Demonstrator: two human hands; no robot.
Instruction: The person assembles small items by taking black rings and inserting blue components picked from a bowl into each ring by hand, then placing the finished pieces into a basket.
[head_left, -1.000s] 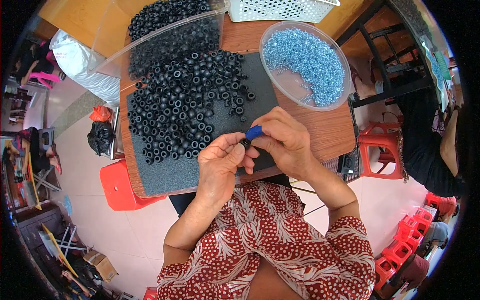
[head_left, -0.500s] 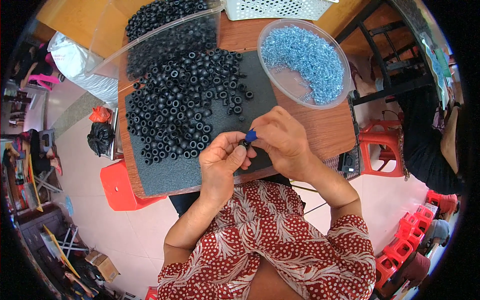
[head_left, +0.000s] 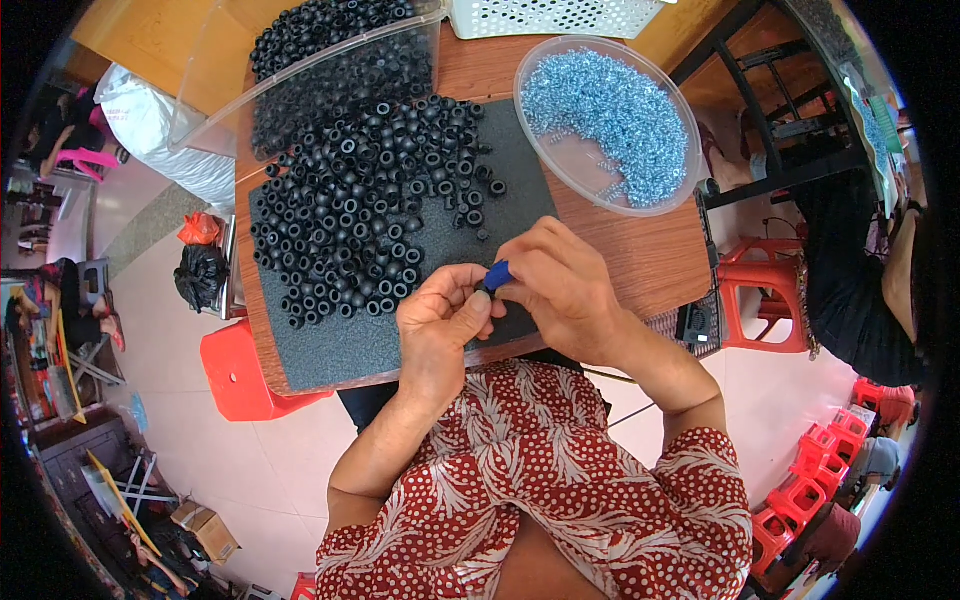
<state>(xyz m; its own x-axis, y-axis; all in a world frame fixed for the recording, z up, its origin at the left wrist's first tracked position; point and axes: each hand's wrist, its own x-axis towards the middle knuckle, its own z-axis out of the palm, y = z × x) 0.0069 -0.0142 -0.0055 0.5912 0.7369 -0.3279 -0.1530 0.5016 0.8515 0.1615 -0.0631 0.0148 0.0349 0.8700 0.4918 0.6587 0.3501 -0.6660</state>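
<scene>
Close together over the near edge of the dark mat [head_left: 530, 180], my two hands meet. My left hand [head_left: 440, 310] pinches a small black ring-like part between thumb and fingers; most of it is hidden. My right hand [head_left: 560, 285] is closed around a short blue piece [head_left: 497, 275], whose end touches or nearly touches that part. What kind of thing the blue piece is does not show. Beyond my left hand spreads a pile of hollow, round black parts [head_left: 350, 220]. Past my right hand, tiny clear-blue pieces [head_left: 610, 110] lie in a round clear plastic tray [head_left: 590, 172].
A clear plastic bin [head_left: 300, 75] with more black parts tips toward the pile. Behind stands a white perforated basket [head_left: 550, 18] at the edge of the wooden table [head_left: 640, 250]. Red stools [head_left: 245, 375] flank the table. On the right, a seated person's dark clothing [head_left: 850, 270] shows.
My right hand has shifted slightly and tilted, so more of the blue piece shows, a little further left. The left hand has hardly moved and keeps its pinch.
</scene>
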